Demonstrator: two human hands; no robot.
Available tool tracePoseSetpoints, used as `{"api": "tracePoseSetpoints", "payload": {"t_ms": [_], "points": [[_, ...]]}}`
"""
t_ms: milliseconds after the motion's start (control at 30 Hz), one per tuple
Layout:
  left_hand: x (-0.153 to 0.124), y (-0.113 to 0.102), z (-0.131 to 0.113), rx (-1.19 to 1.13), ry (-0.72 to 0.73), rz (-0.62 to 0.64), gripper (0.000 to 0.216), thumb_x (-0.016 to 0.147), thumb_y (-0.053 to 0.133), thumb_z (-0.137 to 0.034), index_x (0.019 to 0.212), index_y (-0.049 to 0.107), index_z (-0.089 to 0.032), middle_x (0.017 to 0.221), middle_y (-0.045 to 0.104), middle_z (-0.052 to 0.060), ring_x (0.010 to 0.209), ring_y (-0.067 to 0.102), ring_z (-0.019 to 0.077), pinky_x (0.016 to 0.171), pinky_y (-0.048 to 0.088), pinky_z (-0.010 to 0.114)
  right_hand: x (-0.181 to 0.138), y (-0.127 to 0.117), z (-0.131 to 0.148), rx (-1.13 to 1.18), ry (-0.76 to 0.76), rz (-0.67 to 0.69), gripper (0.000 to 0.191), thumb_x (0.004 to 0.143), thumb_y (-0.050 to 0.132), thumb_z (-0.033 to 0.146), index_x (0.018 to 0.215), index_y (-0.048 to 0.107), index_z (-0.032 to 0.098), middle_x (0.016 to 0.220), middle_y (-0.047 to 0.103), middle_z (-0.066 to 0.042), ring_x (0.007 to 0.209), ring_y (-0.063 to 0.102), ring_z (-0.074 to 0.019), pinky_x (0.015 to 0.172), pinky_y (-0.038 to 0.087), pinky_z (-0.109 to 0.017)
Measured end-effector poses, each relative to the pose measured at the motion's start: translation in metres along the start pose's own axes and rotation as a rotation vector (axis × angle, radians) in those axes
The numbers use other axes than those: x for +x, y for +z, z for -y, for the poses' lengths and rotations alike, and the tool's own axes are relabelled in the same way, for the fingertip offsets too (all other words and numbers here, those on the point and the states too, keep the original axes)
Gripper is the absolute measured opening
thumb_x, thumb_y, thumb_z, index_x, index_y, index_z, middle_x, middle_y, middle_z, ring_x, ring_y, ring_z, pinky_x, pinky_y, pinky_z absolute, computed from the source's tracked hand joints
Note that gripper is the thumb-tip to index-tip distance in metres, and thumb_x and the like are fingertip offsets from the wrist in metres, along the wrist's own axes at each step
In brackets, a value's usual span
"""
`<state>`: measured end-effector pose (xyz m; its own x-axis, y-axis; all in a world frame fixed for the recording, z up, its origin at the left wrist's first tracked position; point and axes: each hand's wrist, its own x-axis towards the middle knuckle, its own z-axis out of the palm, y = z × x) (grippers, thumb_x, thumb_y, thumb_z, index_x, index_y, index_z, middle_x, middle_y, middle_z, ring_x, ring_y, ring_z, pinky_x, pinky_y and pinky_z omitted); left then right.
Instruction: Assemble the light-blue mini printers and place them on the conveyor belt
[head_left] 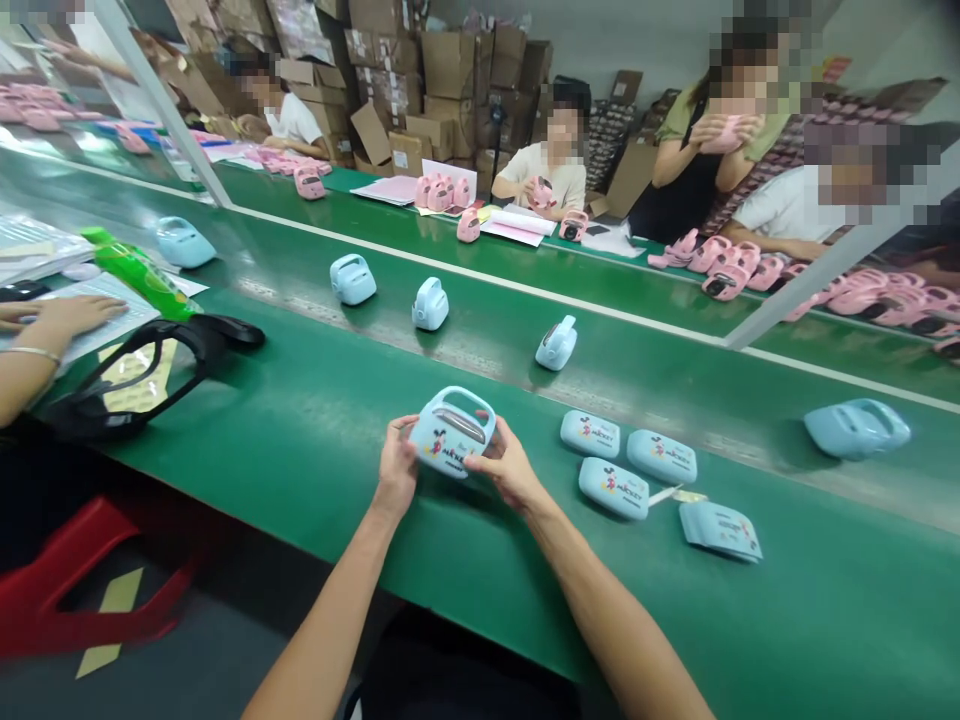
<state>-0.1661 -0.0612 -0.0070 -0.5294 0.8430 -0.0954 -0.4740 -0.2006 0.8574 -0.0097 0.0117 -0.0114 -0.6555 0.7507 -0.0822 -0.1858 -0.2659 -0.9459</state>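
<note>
Between my two hands is a light blue plastic case with a loop handle [452,432], its front printed with a cartoon mouse and lettering. My left hand [397,465] grips its left side, and my right hand [512,465] holds the right side with the thumb on the front. The case is tilted toward me above the green table [315,440]. To the right lie several printed blue panels, among them a near one [613,488] and an upper one [590,434]. A stack of similar pieces [720,530] lies farther right.
Blue handled cases, one of them [352,280], stand along the conveyor [480,330]. At left are a black visor-like frame [142,375], a green packet [139,270] and another person's hand [82,312]. Across the belt, people handle pink cases [731,265]. A slanted metal post [810,260] rises at right.
</note>
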Motion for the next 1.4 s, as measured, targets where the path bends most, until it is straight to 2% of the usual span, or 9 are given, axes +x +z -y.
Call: {"api": "tracePoseSetpoints", "payload": {"t_ms": [100,233,367,500,833,933,1100,1233,1400], "points": [[0.014,0.001,0.007,0.250,0.091,-0.063,0.062,0.076,0.062,-0.079,0.100,0.069,-0.023,0.094,0.072,0.005,0.089,0.067,0.0231,0.073,0.051,0.028,0.005,-0.020,0.000,-0.329,-0.190,-0.011,0.085,0.054,0.092,0.045,0.129,0.058,0.024,0.131,0.066,-0.009,0.123,0.062,-0.0290,0.112,0.045,-0.045],[0.019,0.009,0.021,0.509,0.235,-0.214,0.059,0.085,0.048,-0.076,0.082,0.073,-0.022,0.093,0.072,0.011,0.099,0.064,0.0291,0.085,0.049,0.034,0.008,-0.025,-0.011,-0.400,-0.246,0.029,0.086,0.067,0.080,0.058,0.140,0.054,0.021,0.142,0.060,-0.012,0.132,0.056,-0.0303,0.115,0.040,-0.044],[0.014,0.014,0.026,0.543,0.281,-0.201,0.060,0.090,0.041,-0.072,0.086,0.075,-0.023,0.096,0.075,0.010,0.100,0.066,0.0291,0.089,0.048,0.035,0.018,0.001,-0.022,-0.266,-0.299,-0.280,0.072,0.090,0.043,0.072,0.126,0.067,0.015,0.127,0.071,-0.015,0.120,0.066,-0.0302,0.107,0.046,-0.042],[0.015,0.019,0.027,0.625,0.301,-0.267,0.066,0.093,0.032,-0.071,0.084,0.075,-0.022,0.090,0.076,0.011,0.089,0.069,0.0273,0.082,0.050,0.035,0.031,0.026,-0.025,-0.329,-0.267,-0.593,0.085,0.095,0.018,0.074,0.097,0.077,0.013,0.097,0.078,-0.015,0.093,0.072,-0.0289,0.089,0.053,-0.040],[0.025,0.026,0.034,0.635,0.192,-0.465,0.060,0.098,0.027,-0.053,0.082,0.074,-0.019,0.089,0.077,0.013,0.096,0.070,0.0280,0.095,0.049,0.038,0.038,0.029,-0.025,-0.389,-0.257,-0.753,0.073,0.098,0.018,0.061,0.081,0.073,0.016,0.081,0.075,-0.011,0.080,0.069,-0.0250,0.082,0.051,-0.035],[0.034,0.028,0.027,0.592,0.125,-0.473,0.055,0.094,0.037,-0.059,0.079,0.072,-0.020,0.085,0.076,0.013,0.101,0.069,0.0308,0.094,0.050,0.039,0.041,0.025,-0.019,-0.318,-0.259,-0.678,0.064,0.096,0.026,0.061,0.090,0.072,0.017,0.091,0.075,-0.009,0.088,0.068,-0.0242,0.085,0.050,-0.034],[0.039,0.031,0.000,0.344,-0.071,-0.275,0.059,0.083,0.053,-0.071,0.097,0.069,-0.015,0.082,0.074,0.008,0.078,0.072,0.0248,0.072,0.056,0.036,0.043,0.014,-0.010,0.056,-0.070,-0.408,0.041,0.073,0.075,0.053,0.098,0.068,0.021,0.094,0.072,-0.001,0.089,0.066,-0.0195,0.086,0.052,-0.029],[0.025,0.028,-0.025,0.226,-0.225,0.020,0.068,0.064,0.086,-0.047,0.124,0.066,-0.020,0.102,0.076,0.006,0.083,0.071,0.0201,0.068,0.053,0.027,0.042,0.008,-0.003,0.229,0.188,-0.380,0.042,0.083,0.067,0.059,0.093,0.065,0.018,0.076,0.070,-0.004,0.072,0.067,-0.0211,0.070,0.056,-0.036],[0.017,0.026,-0.034,0.261,-0.259,-0.035,0.065,0.069,0.085,-0.045,0.126,0.069,-0.018,0.113,0.076,0.010,0.096,0.071,0.0212,0.073,0.052,0.024,0.037,0.003,0.007,0.392,0.508,-0.251,0.039,0.093,0.059,0.057,0.100,0.066,0.020,0.080,0.072,-0.004,0.071,0.068,-0.0205,0.070,0.059,-0.039]]}}
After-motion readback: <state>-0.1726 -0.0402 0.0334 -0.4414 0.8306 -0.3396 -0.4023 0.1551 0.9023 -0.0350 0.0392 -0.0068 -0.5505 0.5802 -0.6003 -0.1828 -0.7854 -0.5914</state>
